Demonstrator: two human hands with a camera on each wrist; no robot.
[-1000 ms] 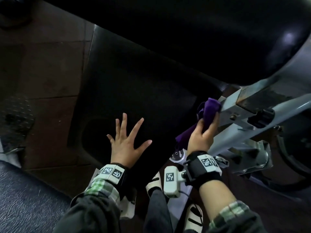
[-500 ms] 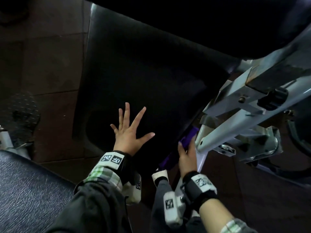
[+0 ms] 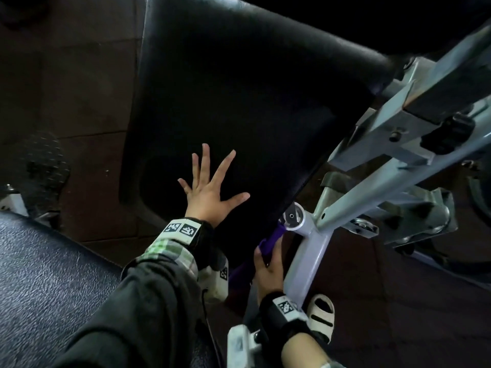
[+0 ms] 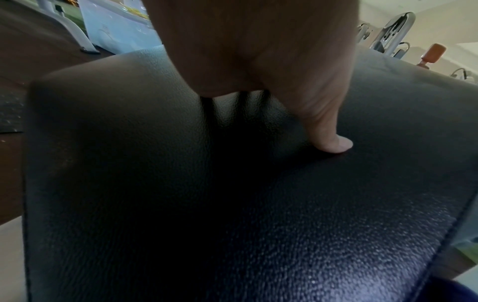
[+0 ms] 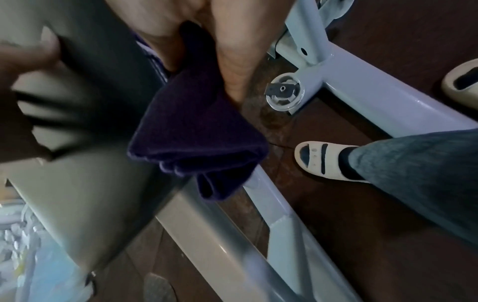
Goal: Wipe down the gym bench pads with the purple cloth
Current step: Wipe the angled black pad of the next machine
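Observation:
A black bench pad [image 3: 239, 102] fills the middle of the head view. My left hand [image 3: 210, 189] lies flat on it with fingers spread; in the left wrist view the thumb [image 4: 333, 143] presses the textured pad [image 4: 181, 204]. My right hand [image 3: 268, 266] grips the folded purple cloth [image 3: 271, 240] against the pad's lower right edge, beside the frame. In the right wrist view the purple cloth [image 5: 191, 134] hangs folded from my fingers [image 5: 232, 61] under the pad's side [image 5: 77, 143].
The pale metal frame [image 3: 398, 144] with a black knob [image 3: 449, 134] crosses at the right; a round pivot cap [image 3: 292, 216] sits close to the cloth. My sandalled foot [image 3: 321, 317] stands on the brown floor [image 3: 66, 75]. A second grey-blue pad [image 3: 47, 288] lies at the lower left.
My right hand with the cloth has slid down along the pad's right edge, from beside the upper frame bracket toward the pivot cap. The left hand stays flat on the pad.

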